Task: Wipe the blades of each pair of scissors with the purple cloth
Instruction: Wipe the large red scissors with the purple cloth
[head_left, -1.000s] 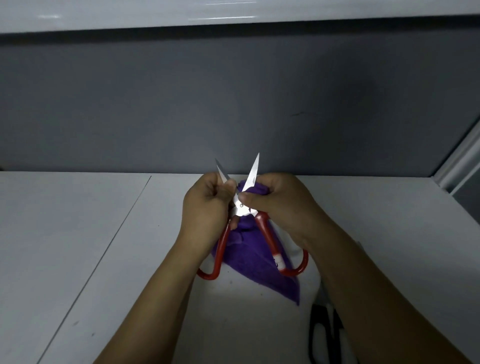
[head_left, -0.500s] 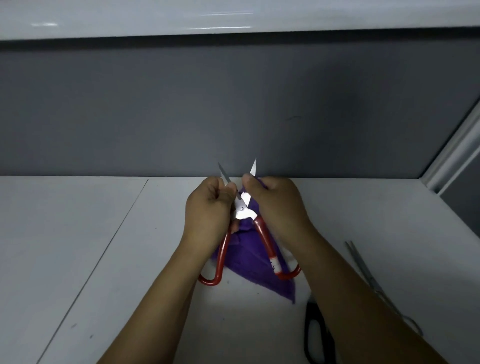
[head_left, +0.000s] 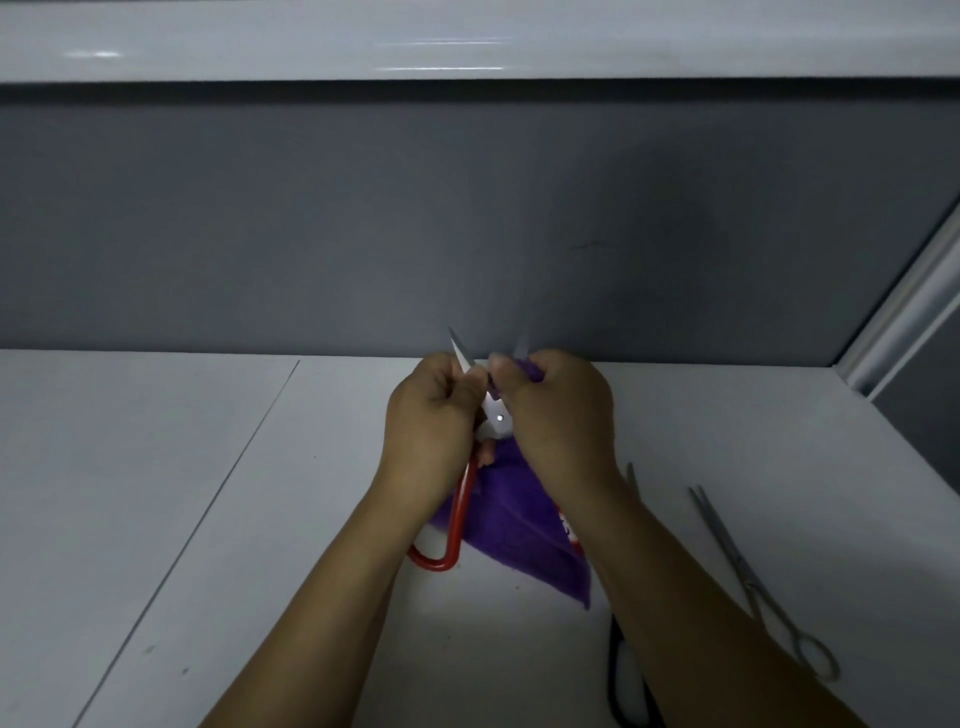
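Our left hand (head_left: 431, 421) grips the red-handled scissors (head_left: 497, 420); our right hand (head_left: 558, 415) pinches the purple cloth (head_left: 519, 519) round the one-o'clock blade, where a slip could cut us.

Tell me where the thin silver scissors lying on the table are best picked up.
The silver scissors lie flat, finger rings nearest the person and tips pointing away toward the wall. Probably grip the shanks just ahead of the rings, coming from above on the near side, clear of the points.
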